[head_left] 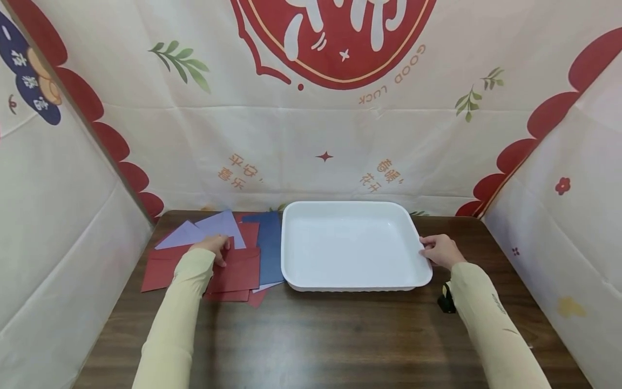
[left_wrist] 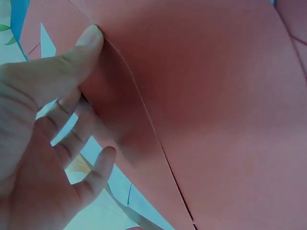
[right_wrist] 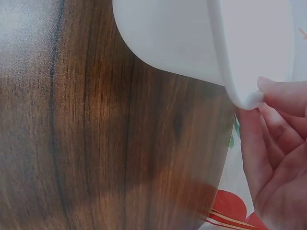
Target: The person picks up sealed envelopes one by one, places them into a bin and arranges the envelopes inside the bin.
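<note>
A white rectangular tray (head_left: 357,246) sits near the table's back edge. My right hand (head_left: 441,251) pinches its right rim, thumb above and fingers under the lip, as the right wrist view shows on the tray rim (right_wrist: 249,99). To the tray's left lies a loose pile of envelopes. My left hand (head_left: 215,247) is over it, pinching the flap-side edge of a red envelope (head_left: 236,270). In the left wrist view the thumb lies on that red envelope (left_wrist: 206,105), with some fingers behind its edge.
Under and around the red envelope lie more red envelopes (head_left: 157,273), lilac envelopes (head_left: 221,224) and a dark blue envelope (head_left: 269,248) beside the tray. The brown wooden table (head_left: 311,340) meets printed cloth walls (head_left: 311,135) at the back and both sides.
</note>
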### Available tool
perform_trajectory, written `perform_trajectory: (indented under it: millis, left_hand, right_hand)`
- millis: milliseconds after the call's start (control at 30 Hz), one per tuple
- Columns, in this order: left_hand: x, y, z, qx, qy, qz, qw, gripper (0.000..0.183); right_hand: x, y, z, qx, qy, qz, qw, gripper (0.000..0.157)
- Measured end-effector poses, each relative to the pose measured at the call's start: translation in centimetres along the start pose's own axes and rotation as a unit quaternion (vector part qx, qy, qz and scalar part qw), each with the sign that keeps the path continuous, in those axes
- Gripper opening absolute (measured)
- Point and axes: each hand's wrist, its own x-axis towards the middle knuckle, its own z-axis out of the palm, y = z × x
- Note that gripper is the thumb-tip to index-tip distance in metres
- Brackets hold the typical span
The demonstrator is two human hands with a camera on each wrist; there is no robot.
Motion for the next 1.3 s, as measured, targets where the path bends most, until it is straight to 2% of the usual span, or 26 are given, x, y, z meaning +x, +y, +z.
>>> perform_trajectory:
  millis: [133, 233, 400, 567, 667, 833, 1067, 1300]
  left_hand:
    - [-0.1, 0.5, -0.2, 0.02, -0.003, -0.016, 0.9997, 0.039]
    - [0.1, 0.4, 0.0, 0.043, 0.0, -0.005, 0.9991, 0.038]
    - [0.2, -0.7, 0.4, 0.015, 0.002, 0.004, 0.9999, 0.038]
    - [-0.2, -1.2, 0.1, 0.0, -0.004, 0.029, 0.9996, 0.038]
    - [-0.7, -1.2, -0.4, 0.01, -0.007, 0.054, 0.9985, 0.036]
    - [-1.6, -0.9, -1.1, 0.016, -0.004, 0.076, 0.997, 0.029]
    - [-1.5, -1.1, -1.6, 0.021, -0.002, 0.093, 0.9954, 0.027]
    - [-2.0, -0.8, -2.2, 0.014, -0.007, 0.11, 0.9938, 0.027]
  right_hand:
    - [-0.1, 0.3, 0.0, 0.002, -0.01, 0.004, 1.0, 0.051]
    - [-0.2, 0.4, 0.0, 0.006, -0.015, 0.009, 1.0, 0.052]
    - [-0.3, 0.3, 0.2, 0.008, -0.014, 0.007, 1.0, 0.051]
    - [-0.2, 0.3, 0.1, 0.004, -0.012, -0.003, 1.0, 0.051]
    - [0.0, 0.5, 0.0, -0.004, -0.01, -0.016, 1.0, 0.052]
    - [0.2, 0.8, 0.0, -0.006, -0.018, -0.014, 1.0, 0.052]
    - [0.3, 0.6, -0.3, -0.021, -0.018, -0.035, 0.999, 0.052]
    - [0.9, 0.3, -0.4, -0.006, -0.03, -0.018, 0.999, 0.052]
